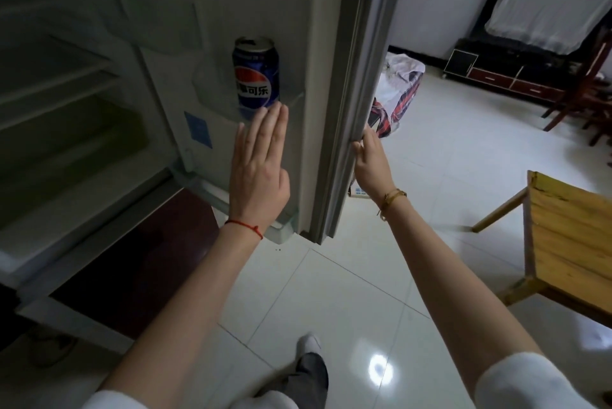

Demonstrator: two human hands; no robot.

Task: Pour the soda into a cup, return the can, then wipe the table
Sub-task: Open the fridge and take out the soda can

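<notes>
Blue metal with a red, white and blue round logo and white characters, the soda can [256, 74] stands upright in a clear plastic shelf [212, 84] on the inside of the open fridge door [308, 44], its silver top already opened. Just below it the left hand [260, 163] is held flat, fingers straight and together, fingertips near the can's base but gripping nothing; a thin red string circles that wrist. The right hand [372, 160] curls its fingers round the door's grey edge, a gold bracelet on the wrist. To the left, the fridge interior [66, 94] is dim, with pale shelves and a greenish drawer. Glossy white floor tiles [347, 292] reflect a ceiling light. On the right stands a yellow wooden tabletop [573, 236]; farther back are a plaid bag [397, 97], a dark low cabinet with red drawers [506, 74] and dark wooden chairs [586, 87].
</notes>
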